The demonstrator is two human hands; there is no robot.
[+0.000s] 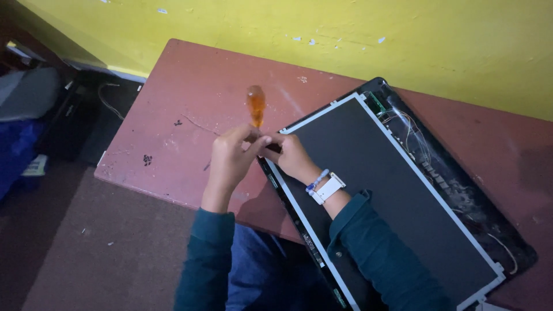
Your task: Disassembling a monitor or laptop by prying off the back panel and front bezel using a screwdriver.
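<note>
A screwdriver with an amber handle (256,105) stands nearly upright at the near left corner of an opened flat display panel (397,196). My left hand (231,155) is closed around the lower part of the handle. Just to its right, my right hand (291,155) pinches the shaft close to the panel's corner; the tip is hidden by my fingers. The panel lies diagonally on a reddish-brown table (196,98), its dark screen face framed in white metal. Thin wires and a small green circuit board (375,102) show along its far edge. A white watch (326,188) is on my right wrist.
A yellow wall (357,34) backs the table. Tiny dark specks, perhaps screws (147,159), lie on the table's left part. Left of the table, on the floor, are dark bags and blue cloth (17,150). Brown floor (98,242) lies below the table's near edge.
</note>
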